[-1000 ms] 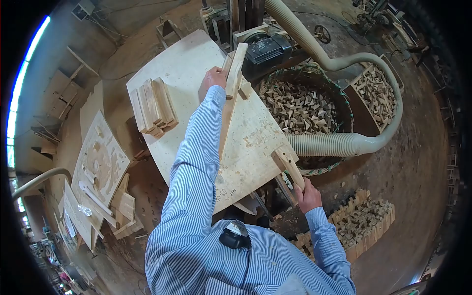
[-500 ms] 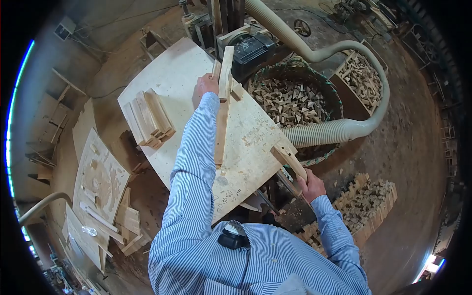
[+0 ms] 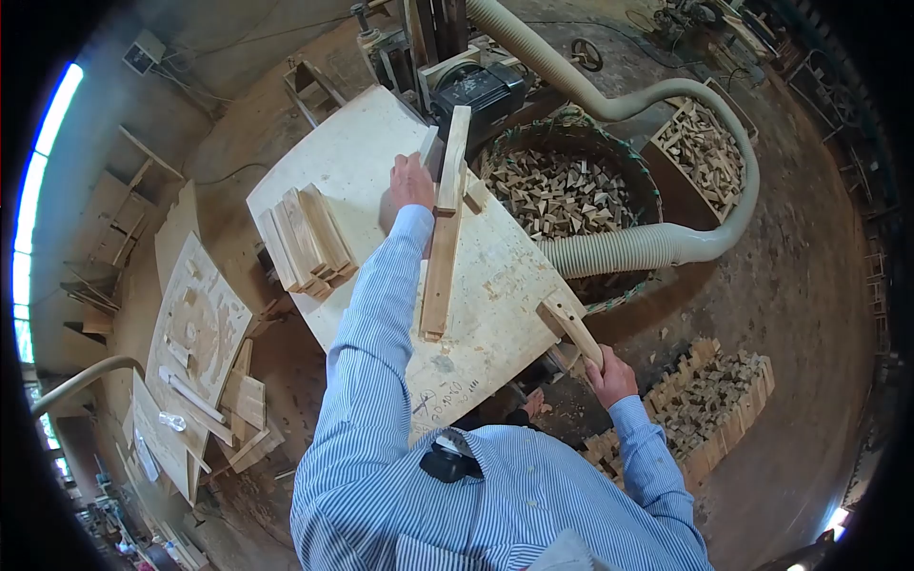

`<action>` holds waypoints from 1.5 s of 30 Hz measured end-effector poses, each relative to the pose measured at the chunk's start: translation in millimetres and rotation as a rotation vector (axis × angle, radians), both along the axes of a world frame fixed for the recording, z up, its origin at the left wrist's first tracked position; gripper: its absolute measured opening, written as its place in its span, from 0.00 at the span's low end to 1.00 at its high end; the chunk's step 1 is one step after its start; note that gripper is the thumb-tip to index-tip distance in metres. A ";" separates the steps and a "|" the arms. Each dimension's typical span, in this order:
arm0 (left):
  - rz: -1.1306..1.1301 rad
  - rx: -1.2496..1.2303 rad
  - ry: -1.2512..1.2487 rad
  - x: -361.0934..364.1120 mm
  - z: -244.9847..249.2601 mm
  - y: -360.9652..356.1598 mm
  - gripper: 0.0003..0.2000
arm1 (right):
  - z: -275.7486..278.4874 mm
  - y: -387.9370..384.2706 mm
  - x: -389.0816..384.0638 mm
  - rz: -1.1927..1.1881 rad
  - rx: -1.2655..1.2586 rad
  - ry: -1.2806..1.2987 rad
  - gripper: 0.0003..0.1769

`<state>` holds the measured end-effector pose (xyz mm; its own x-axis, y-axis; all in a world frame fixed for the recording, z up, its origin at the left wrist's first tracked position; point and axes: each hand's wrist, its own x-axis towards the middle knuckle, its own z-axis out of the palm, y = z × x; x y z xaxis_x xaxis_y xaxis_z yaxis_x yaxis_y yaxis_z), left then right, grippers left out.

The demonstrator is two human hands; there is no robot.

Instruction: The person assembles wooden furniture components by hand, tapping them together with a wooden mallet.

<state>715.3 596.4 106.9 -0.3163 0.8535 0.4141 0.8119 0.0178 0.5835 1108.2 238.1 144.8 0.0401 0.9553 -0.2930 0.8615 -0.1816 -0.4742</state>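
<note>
My left hand [image 3: 411, 181] is at the upper part of the pale work board [image 3: 486, 276], its fingers bent beside a short wooden piece [image 3: 428, 145]; whether it grips the piece is unclear. Just right of it a long wooden bar [image 3: 454, 157] lies over a flat strip [image 3: 440, 276]. My right hand [image 3: 612, 378] is wrapped round a wooden handle [image 3: 574, 330] with dark holes at the board's right corner. A stack of wooden pieces [image 3: 307, 238] rests on the board, left of my left forearm.
A motor [image 3: 479, 92] stands behind the board. A wide basket [image 3: 657, 190] of offcuts and a ribbed hose [image 3: 619, 251] are on the right. More offcuts fill a box [image 3: 681, 176] and a wood-walled pile [image 3: 733, 419]. Low boards [image 3: 200, 324] stand at the left.
My left hand has shifted slightly down and right in view, its fingers more spread. The board and the things on it appear shifted with the camera. My right hand stays on the handle.
</note>
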 end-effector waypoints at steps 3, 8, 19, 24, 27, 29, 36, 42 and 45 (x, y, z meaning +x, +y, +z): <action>-0.066 0.021 -0.026 10.1 4.8 -27.2 0.15 | -7.7 -14.9 12.4 0.021 0.054 -0.004 0.22; 0.044 -0.224 -0.194 13.3 -9.8 -36.0 0.15 | -5.3 -35.7 26.4 0.014 0.044 0.011 0.23; 0.075 -0.272 -0.677 40.2 -12.4 -5.1 0.10 | -15.1 -51.6 41.6 0.028 0.025 0.019 0.27; 0.113 -0.286 -0.559 32.5 -28.4 12.8 0.10 | -13.7 -48.1 38.0 0.034 0.005 0.029 0.27; 0.122 -0.276 -0.470 27.7 -32.4 19.3 0.11 | -14.4 -42.4 34.8 0.046 0.030 0.031 0.26; 0.139 -0.276 -0.438 28.0 -20.9 21.3 0.12 | -14.9 -34.3 30.8 0.053 0.005 0.016 0.26; 0.179 -0.247 -0.485 9.0 -18.4 49.5 0.10 | -11.9 -4.2 8.2 0.058 0.026 0.013 0.26; 0.206 -0.230 -0.456 -16.5 -15.5 84.9 0.09 | -8.1 31.3 -22.1 0.036 0.011 0.009 0.25; 0.206 -0.246 -0.471 -29.1 -15.3 102.1 0.09 | -4.3 48.3 -35.5 0.034 -0.004 -0.015 0.25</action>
<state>686.2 698.5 91.6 -0.5887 0.8082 -0.0150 0.4309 0.3295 0.8401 1072.7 286.4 140.5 0.0119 0.9551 -0.2960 0.8741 -0.1537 -0.4608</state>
